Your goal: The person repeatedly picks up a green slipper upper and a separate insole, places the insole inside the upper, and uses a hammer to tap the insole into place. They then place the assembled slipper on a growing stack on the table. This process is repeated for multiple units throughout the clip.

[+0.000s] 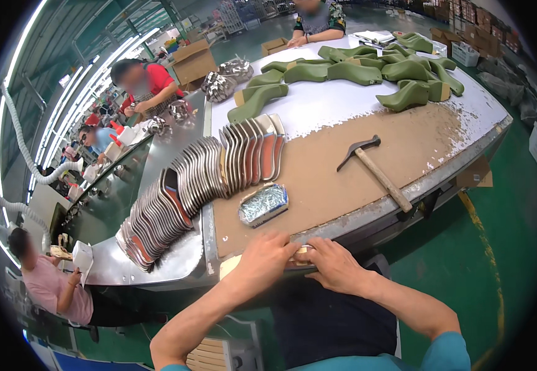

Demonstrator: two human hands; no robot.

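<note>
Close together at the near table edge, my left hand [265, 255] and my right hand [338, 266] are both closed, fingertips almost meeting. Between them shows a small pale and reddish-brown piece [304, 252], mostly covered by my fingers, so its kind is unclear. A cream-coloured surface [230, 266] sticks out beside my left wrist. Just beyond my hands sits a small open box [263, 205] full of silvery nails. Farther right, a hammer [380, 176] with a wooden handle lies on the brown board.
Long rows of curved, silvery insole-shaped pieces [200, 173] stand on edge at left. Many green shoe lasts [355, 71] cover the far white sheet [318, 111]. Co-workers sit along the bench at left; another person [315, 25] is at the far side.
</note>
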